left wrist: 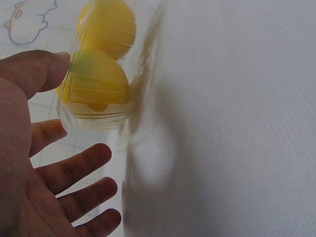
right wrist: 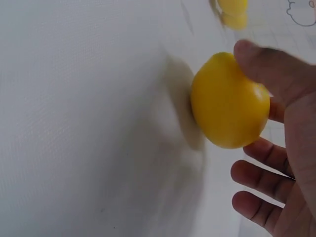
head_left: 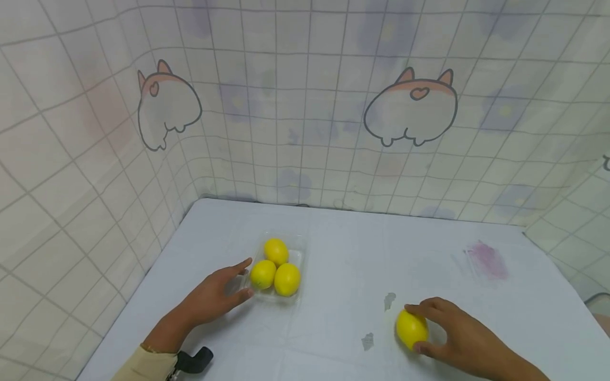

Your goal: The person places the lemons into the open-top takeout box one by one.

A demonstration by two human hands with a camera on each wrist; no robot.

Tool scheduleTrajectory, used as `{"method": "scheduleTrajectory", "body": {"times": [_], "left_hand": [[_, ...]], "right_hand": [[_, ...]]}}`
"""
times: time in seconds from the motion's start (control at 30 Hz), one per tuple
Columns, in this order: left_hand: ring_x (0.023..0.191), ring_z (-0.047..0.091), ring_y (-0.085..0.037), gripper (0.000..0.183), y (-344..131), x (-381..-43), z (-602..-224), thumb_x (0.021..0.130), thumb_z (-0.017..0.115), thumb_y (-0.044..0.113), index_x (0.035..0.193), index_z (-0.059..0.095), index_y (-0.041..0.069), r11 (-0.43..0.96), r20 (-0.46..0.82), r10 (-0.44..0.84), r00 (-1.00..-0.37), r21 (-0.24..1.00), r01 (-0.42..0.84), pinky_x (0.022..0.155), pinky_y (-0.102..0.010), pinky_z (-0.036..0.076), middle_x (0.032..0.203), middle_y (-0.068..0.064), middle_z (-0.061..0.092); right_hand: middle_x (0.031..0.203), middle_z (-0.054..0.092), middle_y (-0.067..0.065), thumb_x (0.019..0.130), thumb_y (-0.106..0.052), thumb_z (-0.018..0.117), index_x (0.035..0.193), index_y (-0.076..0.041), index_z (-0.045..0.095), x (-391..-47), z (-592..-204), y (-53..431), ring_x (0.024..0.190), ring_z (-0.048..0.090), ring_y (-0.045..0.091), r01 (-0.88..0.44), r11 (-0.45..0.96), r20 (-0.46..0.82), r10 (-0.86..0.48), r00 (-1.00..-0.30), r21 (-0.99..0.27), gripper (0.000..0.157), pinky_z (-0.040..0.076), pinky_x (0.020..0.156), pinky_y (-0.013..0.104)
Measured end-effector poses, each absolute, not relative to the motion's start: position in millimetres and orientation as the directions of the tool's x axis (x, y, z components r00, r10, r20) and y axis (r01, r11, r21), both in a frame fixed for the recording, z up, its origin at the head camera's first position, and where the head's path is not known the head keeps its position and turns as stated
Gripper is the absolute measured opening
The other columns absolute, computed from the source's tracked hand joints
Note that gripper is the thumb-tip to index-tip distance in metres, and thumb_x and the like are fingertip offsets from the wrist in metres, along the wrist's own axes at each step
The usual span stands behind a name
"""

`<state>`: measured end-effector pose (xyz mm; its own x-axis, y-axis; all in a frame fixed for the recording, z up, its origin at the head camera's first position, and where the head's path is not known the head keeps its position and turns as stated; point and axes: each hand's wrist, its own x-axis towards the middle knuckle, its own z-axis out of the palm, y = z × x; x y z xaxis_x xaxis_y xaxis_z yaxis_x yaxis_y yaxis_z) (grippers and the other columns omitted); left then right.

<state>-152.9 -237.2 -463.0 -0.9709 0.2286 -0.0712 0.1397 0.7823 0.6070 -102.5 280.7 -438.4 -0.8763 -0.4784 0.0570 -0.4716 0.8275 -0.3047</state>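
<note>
A clear plastic container stands on the left half of the table in the head view, with three yellow lemons in it. My left hand is at the container's left side, fingers spread and thumb apart from them. In the left wrist view the thumb and index finger are at the container's corner; whether they press on it I cannot tell. On the right, my right hand holds another lemon between thumb and fingers. That lemon is low over the table, and contact with the cloth is unclear.
A white cloth covers the table. Two grey patches lie left of the right-hand lemon, and a pink stain marks the right side. Gridded curtains with animal drawings hang behind and at the sides.
</note>
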Motion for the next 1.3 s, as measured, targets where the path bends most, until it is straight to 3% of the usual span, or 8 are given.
{"method": "scheduleTrajectory", "body": {"times": [0.2, 0.5, 1.3], "left_hand": [[0.145, 0.038, -0.037, 0.076, -237.1, -153.0, -463.4, 0.095, 0.071, 0.05, 0.16, 0.039, 0.026, 0.784, -0.08, 0.218, -0.973, 0.608, 0.126, 0.116, -0.062, 0.03, 0.158, -0.009, 0.044], [0.146, 0.037, -0.037, 0.078, -238.0, -152.3, -462.5, 0.094, 0.07, 0.054, 0.16, 0.038, 0.027, 0.783, -0.089, 0.214, -0.973, 0.611, 0.117, 0.116, -0.062, 0.029, 0.157, -0.009, 0.045], [0.144, 0.04, -0.036, 0.076, -240.6, -151.9, -461.2, 0.096, 0.07, 0.047, 0.161, 0.037, 0.026, 0.765, -0.071, 0.24, -0.968, 0.627, 0.144, 0.116, -0.062, 0.03, 0.153, -0.01, 0.05]], "right_hand": [[0.133, 0.058, -0.01, 0.076, -0.076, 0.071, 0.139, -0.027, 0.063, -103.7, -440.3, 277.0, 0.117, 0.061, 0.02, -0.422, 0.846, 0.026, -0.438, -0.899, -0.327, 0.08, 0.057, 0.093, 0.044], [0.139, 0.059, -0.005, 0.07, -0.063, 0.086, 0.142, -0.027, 0.06, -101.5, -443.8, 273.4, 0.126, 0.057, 0.024, -0.337, 0.865, -0.024, -0.371, -0.928, -0.371, 0.084, 0.053, 0.099, 0.05], [0.127, 0.065, 0.002, 0.07, -0.058, 0.089, 0.14, -0.026, 0.062, -113.8, -442.0, 263.9, 0.11, 0.064, 0.026, -0.346, 0.872, 0.046, -0.353, -0.935, -0.347, 0.081, 0.059, 0.085, 0.051]]}}
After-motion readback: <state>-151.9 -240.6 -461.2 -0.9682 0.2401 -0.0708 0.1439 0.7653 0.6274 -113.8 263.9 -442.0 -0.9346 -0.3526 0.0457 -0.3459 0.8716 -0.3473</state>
